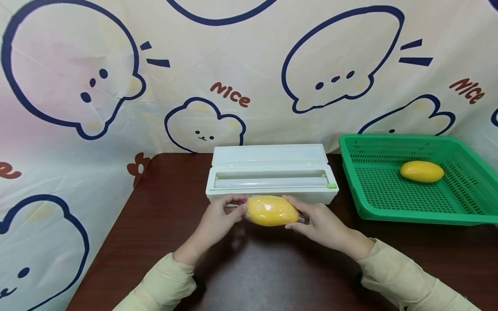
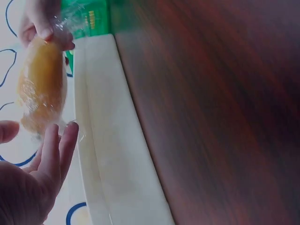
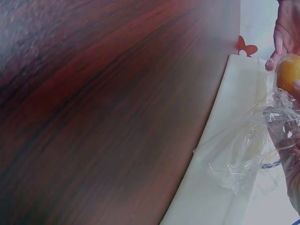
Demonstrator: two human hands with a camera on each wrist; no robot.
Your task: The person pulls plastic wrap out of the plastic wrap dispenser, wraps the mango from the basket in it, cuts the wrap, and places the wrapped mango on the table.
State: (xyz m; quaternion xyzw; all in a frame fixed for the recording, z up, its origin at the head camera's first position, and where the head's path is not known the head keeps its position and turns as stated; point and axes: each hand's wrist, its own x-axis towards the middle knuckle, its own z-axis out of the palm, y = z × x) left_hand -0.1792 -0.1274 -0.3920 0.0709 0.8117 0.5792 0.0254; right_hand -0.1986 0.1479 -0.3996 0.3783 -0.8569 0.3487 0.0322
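A yellow mango (image 1: 271, 211) wrapped in clear cling film is held up over the near edge of the white cling film box. My right hand (image 1: 320, 222) grips its right end between thumb and fingers. Loose, crumpled film (image 3: 239, 154) trails from that end in the right wrist view. At the mango's left end is my left hand (image 1: 218, 219), fingertips at the film there. In the left wrist view the left hand's fingers (image 2: 51, 150) are extended, with the thumb apart from them. Behind the mango, the cling film box (image 1: 215, 192) stands with its lid up and a film roll (image 1: 268, 182) inside.
A green plastic basket (image 1: 363, 207) stands at the right, and a second mango (image 1: 422, 171) lies in it. The dark brown table (image 1: 163, 198) meets a patterned cloth (image 1: 264, 65) at the back and left.
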